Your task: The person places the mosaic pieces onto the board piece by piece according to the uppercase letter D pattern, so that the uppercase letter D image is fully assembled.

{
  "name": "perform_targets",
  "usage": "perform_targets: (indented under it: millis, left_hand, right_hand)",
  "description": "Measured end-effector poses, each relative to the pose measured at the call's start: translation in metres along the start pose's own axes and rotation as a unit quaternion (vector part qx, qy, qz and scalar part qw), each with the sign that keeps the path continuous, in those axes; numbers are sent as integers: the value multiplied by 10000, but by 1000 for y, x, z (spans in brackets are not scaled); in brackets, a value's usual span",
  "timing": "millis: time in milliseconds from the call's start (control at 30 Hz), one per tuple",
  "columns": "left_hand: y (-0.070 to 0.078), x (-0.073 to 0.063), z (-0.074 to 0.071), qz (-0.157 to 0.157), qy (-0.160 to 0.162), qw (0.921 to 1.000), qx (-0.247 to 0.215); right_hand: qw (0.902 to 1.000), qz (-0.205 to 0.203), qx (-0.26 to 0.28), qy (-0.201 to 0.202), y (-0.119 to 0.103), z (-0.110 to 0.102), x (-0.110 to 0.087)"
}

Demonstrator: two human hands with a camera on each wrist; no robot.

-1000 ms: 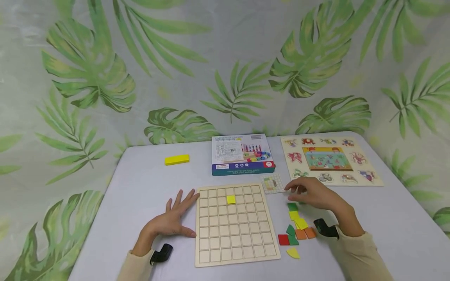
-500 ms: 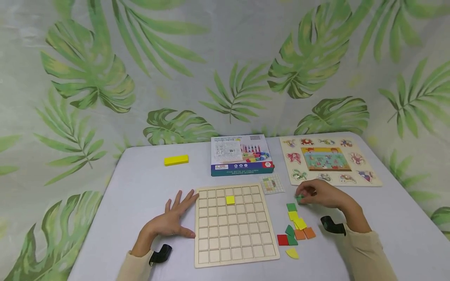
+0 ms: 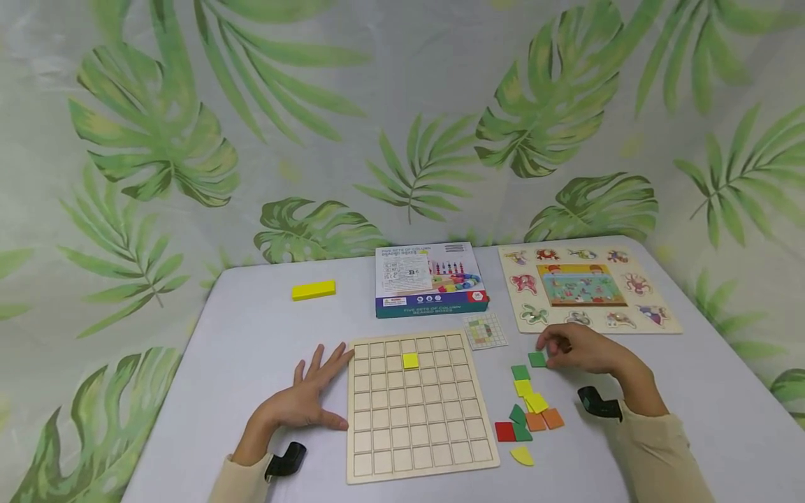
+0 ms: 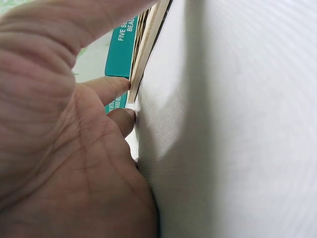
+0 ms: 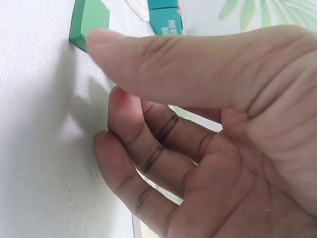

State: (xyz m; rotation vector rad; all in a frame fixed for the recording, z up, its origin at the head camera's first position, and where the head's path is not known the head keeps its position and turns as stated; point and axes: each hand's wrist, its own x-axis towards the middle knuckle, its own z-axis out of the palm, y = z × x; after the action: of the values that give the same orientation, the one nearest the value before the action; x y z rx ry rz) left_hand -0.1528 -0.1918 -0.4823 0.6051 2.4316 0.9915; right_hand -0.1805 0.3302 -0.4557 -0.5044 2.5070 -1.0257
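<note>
My right hand (image 3: 581, 347) pinches a green square tile (image 3: 537, 359) at its edge, low over the cloth. In the right wrist view the thumb tip meets the corner of the green tile (image 5: 91, 22); the index fingertip is hidden and the other fingers curl. My left hand (image 3: 300, 399) lies spread at the left edge of a wooden grid board (image 3: 423, 419), thumb and fingertips against its side. One yellow square tile (image 3: 411, 360) sits in the board's second row. In the left wrist view the left hand (image 4: 74, 134) touches the board's edge (image 4: 143, 54).
Right of the board lie several loose tiles: green (image 3: 520, 372), yellow (image 3: 537, 402), orange (image 3: 553, 418), red (image 3: 505, 432), and a yellow quarter-round (image 3: 522, 456). Behind are a pattern card (image 3: 486, 331), a box (image 3: 431, 279), a picture puzzle board (image 3: 588, 286) and a yellow block (image 3: 314, 290).
My right hand has moved right, away from the pattern card, and taken hold of the green square tile, which now shows more fully. The left hand keeps its place beside the board.
</note>
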Motion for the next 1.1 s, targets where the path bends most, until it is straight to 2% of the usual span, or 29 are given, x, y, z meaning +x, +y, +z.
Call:
perform_targets:
  millis: [367,833,1100]
  left_hand:
    - [-1,0,0,7,-15,10000,39]
    - [0,0,1,-21,-38,10000,1]
    - [-2,1,1,1,-26,10000,50]
  right_hand:
    - [9998,203,20,36,-3,0,-1]
    - [9997,238,-75,-21,0,1,1]
    - [9993,372,61,-66,-3,1,1]
